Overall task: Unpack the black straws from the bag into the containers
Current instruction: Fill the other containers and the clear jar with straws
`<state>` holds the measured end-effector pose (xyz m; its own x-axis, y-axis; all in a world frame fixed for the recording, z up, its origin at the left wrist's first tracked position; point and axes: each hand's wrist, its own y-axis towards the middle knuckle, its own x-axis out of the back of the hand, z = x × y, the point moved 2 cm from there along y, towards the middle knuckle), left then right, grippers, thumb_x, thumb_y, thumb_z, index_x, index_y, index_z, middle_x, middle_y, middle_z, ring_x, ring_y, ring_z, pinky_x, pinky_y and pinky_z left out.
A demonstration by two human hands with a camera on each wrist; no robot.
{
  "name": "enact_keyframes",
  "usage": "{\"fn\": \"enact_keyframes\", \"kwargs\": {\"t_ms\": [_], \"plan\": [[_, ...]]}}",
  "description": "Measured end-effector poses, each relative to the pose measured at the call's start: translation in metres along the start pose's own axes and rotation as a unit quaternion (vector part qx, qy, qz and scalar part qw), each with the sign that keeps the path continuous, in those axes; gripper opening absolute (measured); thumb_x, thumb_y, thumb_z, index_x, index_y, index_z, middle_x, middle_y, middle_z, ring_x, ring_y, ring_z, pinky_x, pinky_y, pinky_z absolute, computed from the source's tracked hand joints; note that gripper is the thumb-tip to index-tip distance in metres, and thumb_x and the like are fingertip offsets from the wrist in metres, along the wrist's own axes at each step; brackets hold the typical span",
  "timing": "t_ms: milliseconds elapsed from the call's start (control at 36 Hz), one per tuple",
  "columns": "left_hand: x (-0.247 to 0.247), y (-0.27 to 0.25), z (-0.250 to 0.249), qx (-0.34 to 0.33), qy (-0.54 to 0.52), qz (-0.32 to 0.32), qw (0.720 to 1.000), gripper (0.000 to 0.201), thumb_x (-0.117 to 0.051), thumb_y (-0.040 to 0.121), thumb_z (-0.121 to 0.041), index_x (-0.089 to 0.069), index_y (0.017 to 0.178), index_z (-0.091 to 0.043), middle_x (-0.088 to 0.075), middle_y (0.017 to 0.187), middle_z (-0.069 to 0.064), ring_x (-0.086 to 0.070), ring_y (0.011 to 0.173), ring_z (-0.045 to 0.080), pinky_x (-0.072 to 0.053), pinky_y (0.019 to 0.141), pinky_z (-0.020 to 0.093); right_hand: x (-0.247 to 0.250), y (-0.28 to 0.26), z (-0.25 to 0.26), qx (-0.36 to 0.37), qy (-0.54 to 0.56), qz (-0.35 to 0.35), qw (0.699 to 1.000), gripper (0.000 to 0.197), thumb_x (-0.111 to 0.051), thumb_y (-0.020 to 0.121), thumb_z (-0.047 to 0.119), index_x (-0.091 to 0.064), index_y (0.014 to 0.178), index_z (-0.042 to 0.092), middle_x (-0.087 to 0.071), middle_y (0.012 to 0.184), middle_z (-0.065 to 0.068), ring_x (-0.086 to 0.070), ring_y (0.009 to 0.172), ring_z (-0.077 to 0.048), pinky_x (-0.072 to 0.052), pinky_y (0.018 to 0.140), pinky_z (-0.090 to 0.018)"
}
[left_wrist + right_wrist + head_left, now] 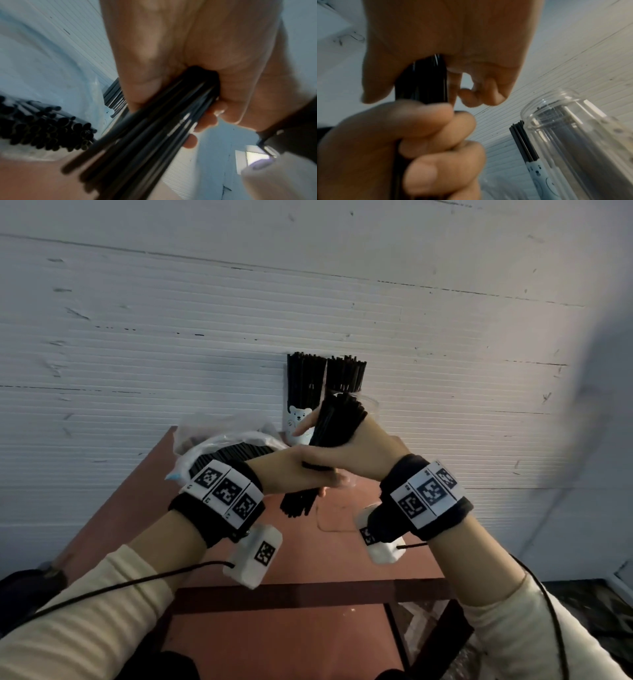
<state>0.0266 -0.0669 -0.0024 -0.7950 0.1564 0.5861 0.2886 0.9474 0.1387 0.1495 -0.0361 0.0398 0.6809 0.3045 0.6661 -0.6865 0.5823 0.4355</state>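
Observation:
Above the table, both hands hold one bundle of black straws (337,422) (154,128) (421,81), tilted with its top toward the containers. My left hand (301,474) (419,135) curls round the bundle's lower part. Higher up, my right hand (352,446) (453,40) grips it with the forefinger stretched out. Left of the hands lies the clear plastic bag (219,440) with more black straws (42,128) inside. By the wall stand a white bear cup (297,419) (539,175) and a clear jar (371,405) (573,135), both holding upright straws.
The reddish-brown table (274,549) is narrow and butts against a white ribbed wall (308,302). Its front edge is a dark bar (308,594). Cables hang from both wrist cameras.

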Motion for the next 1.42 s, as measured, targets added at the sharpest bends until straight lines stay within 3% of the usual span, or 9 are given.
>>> {"fn": "enact_keyframes", "kwargs": {"t_ms": [111, 194, 361, 528, 667, 806, 972, 1167, 1417], "plan": [[-0.003, 0.016, -0.012, -0.031, -0.026, -0.021, 0.999, 0.011, -0.073, 0.084, -0.023, -0.064, 0.081, -0.017, -0.064, 0.074, 0.002, -0.063, 0.073, 0.011, -0.057, 0.073, 0.032, 0.010, 0.002, 0.003, 0.019, 0.025, -0.090, 0.995, 0.008, -0.069, 0.079, 0.010, -0.065, 0.072, 0.007, -0.066, 0.070, -0.003, -0.065, 0.068, -0.012, -0.054, 0.064, -0.026], [0.000, 0.032, -0.019, -0.061, -0.073, -0.075, 0.993, 0.048, -0.081, 0.071, -0.040, -0.061, 0.109, -0.019, -0.067, 0.095, 0.013, -0.066, 0.095, 0.029, -0.053, 0.090, 0.053, 0.031, 0.008, 0.008, 0.020, 0.051, -0.136, 0.989, 0.010, -0.066, 0.079, 0.007, -0.063, 0.072, 0.013, -0.064, 0.068, 0.004, -0.063, 0.066, -0.006, -0.052, 0.061, -0.021], [0.016, 0.062, -0.015, -0.044, -0.077, -0.269, 0.959, 0.094, -0.088, 0.060, -0.043, -0.028, 0.133, -0.036, -0.042, 0.129, -0.004, -0.043, 0.119, 0.008, -0.039, 0.097, 0.030, 0.089, 0.029, 0.009, 0.025, 0.074, -0.305, 0.949, 0.015, -0.063, 0.076, 0.008, -0.057, 0.075, -0.006, -0.056, 0.068, -0.003, -0.054, 0.061, -0.008, -0.049, 0.058, -0.027], [0.012, 0.092, 0.012, 0.092, -0.054, -0.218, 0.970, 0.121, -0.087, 0.065, -0.038, -0.005, 0.152, -0.019, -0.030, 0.152, 0.005, -0.034, 0.138, 0.020, -0.029, 0.107, 0.028, 0.117, 0.053, -0.013, -0.023, 0.066, -0.377, 0.923, 0.011, -0.064, 0.075, 0.013, -0.059, 0.075, 0.003, -0.056, 0.066, 0.002, -0.052, 0.057, -0.005, -0.047, 0.054, -0.020], [0.010, 0.105, 0.025, 0.143, -0.036, -0.196, 0.969, 0.115, -0.087, 0.065, -0.040, -0.015, 0.151, -0.018, -0.045, 0.143, 0.004, -0.046, 0.129, 0.022, -0.038, 0.108, 0.036, 0.112, 0.073, -0.036, -0.067, 0.013, -0.330, 0.942, 0.015, -0.064, 0.073, 0.015, -0.051, 0.067, 0.009, -0.049, 0.062, 0.000, -0.045, 0.053, -0.008, -0.040, 0.048, -0.019], [0.010, 0.102, 0.031, 0.135, -0.026, -0.204, 0.969, 0.105, -0.087, 0.058, -0.050, -0.033, 0.143, -0.021, -0.050, 0.134, -0.008, -0.050, 0.121, 0.014, -0.042, 0.104, 0.036, 0.095, 0.090, -0.064, -0.180, -0.008, -0.158, 0.971, 0.033, -0.067, 0.076, 0.021, -0.040, 0.058, 0.017, -0.038, 0.052, 0.003, -0.035, 0.044, -0.011, -0.031, 0.040, -0.022], [0.014, 0.096, 0.028, 0.109, 0.002, -0.175, 0.978, 0.096, -0.086, 0.059, -0.051, -0.042, 0.139, -0.020, -0.057, 0.131, -0.003, -0.055, 0.119, 0.017, -0.043, 0.105, 0.039, 0.076, 0.090, -0.086, -0.302, -0.080, 0.033, 0.949, 0.029, -0.077, 0.071, 0.036, -0.064, 0.078, 0.011, -0.056, 0.056, -0.003, -0.050, 0.049, -0.015, -0.044, 0.053, -0.027], [0.014, 0.092, 0.027, 0.076, -0.016, -0.176, 0.981, 0.067, -0.087, 0.064, -0.037, -0.057, 0.123, -0.028, -0.066, 0.106, -0.017, -0.061, 0.103, 0.004, -0.045, 0.095, 0.028, 0.077, 0.078, -0.066, -0.279, -0.045, 0.051, 0.958, 0.038, -0.082, 0.072, 0.036, -0.067, 0.088, 0.005, -0.066, 0.069, -0.006, -0.060, 0.061, -0.016, -0.052, 0.065, -0.028], [0.005, 0.081, 0.022, 0.104, -0.021, -0.173, 0.979, 0.109, -0.085, 0.066, -0.045, -0.021, 0.152, -0.024, -0.043, 0.148, -0.005, -0.042, 0.136, 0.017, -0.030, 0.110, 0.029, 0.083, 0.056, -0.041, -0.181, -0.222, -0.063, 0.956, 0.080, -0.064, 0.076, 0.066, -0.044, 0.136, 0.017, -0.048, 0.136, -0.005, -0.046, 0.124, -0.023, -0.041, 0.101, -0.040]]}}
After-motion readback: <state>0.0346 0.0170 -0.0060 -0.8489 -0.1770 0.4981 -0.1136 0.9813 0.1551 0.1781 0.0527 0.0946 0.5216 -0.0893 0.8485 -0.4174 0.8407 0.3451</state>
